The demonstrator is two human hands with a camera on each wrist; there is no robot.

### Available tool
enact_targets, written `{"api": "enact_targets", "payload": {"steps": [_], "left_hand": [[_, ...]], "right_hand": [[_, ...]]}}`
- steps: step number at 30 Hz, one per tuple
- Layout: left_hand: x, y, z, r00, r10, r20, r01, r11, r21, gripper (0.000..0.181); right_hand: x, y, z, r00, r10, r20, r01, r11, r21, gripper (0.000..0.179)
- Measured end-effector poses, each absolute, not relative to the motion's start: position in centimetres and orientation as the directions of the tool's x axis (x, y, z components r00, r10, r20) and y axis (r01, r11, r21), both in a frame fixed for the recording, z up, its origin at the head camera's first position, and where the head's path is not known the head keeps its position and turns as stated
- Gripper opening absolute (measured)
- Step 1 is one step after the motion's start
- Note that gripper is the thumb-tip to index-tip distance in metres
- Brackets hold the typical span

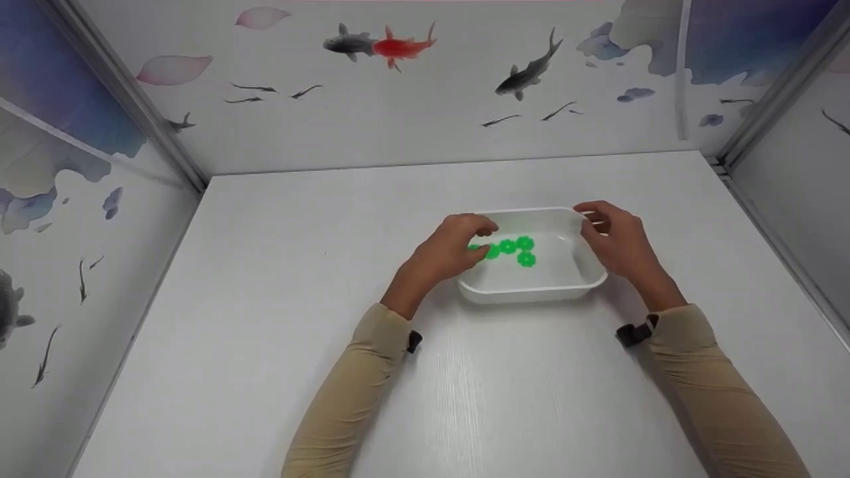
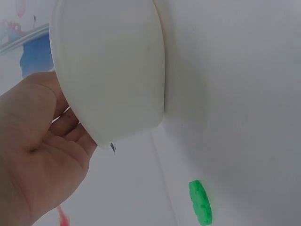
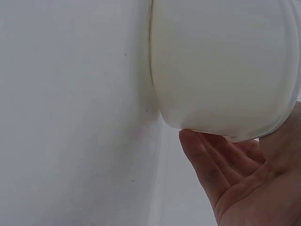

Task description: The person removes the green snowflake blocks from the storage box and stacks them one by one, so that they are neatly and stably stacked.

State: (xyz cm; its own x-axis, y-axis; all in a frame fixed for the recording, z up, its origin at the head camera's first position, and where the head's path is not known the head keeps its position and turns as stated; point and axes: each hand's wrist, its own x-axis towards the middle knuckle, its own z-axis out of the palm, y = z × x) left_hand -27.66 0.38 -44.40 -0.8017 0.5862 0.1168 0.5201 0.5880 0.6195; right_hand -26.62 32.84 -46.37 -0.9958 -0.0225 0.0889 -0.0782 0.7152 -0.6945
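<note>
A white rectangular tray (image 1: 531, 292) stands on the table, its end wall close up in the left wrist view. Several green scalloped, flower-like pieces (image 1: 508, 246) lie inside it, the leftmost partly covered by my left hand (image 1: 451, 247). That hand holds the tray's left end, thumb over the rim and fingers round the far side. My right hand (image 1: 621, 240) grips the right end; in the right wrist view its fingertips (image 3: 190, 139) touch the tray's outer wall. One green scalloped piece (image 2: 201, 202) shows outside the tray in the left wrist view.
The white table (image 1: 299, 299) reaches to a back wall (image 1: 425, 119) painted with fish. Side panels (image 1: 60, 265) with metal corner posts stand left and right. A small black device (image 1: 634, 333) sits at the right wrist.
</note>
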Motion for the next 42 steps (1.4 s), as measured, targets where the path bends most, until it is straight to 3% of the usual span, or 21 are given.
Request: {"api": "enact_targets", "payload": {"steps": [14,23,33,42], "left_hand": [[-27.7,2.7,-44.9,-0.841,0.541,0.022,0.511,0.779,0.364,0.045],[-27.7,3.8,-45.6,-0.867,0.498,0.030,0.493,0.847,0.199,0.029],[-27.7,4.5,-45.4,-0.881,0.473,0.016,0.470,0.870,0.149,0.028],[-27.6,4.6,-45.5,-0.881,0.471,0.043,0.471,0.866,0.169,0.012]], "right_hand": [[-26.6,33.0,-46.7,-0.994,-0.011,0.110,-0.085,0.712,-0.697,0.039],[-26.6,33.0,-46.6,-0.993,-0.022,0.112,-0.094,0.716,-0.692,0.039],[-26.6,33.1,-46.8,-0.991,-0.022,0.132,-0.107,0.721,-0.685,0.038],[-26.6,33.2,-46.8,-0.988,-0.044,0.150,-0.136,0.717,-0.684,0.038]]}}
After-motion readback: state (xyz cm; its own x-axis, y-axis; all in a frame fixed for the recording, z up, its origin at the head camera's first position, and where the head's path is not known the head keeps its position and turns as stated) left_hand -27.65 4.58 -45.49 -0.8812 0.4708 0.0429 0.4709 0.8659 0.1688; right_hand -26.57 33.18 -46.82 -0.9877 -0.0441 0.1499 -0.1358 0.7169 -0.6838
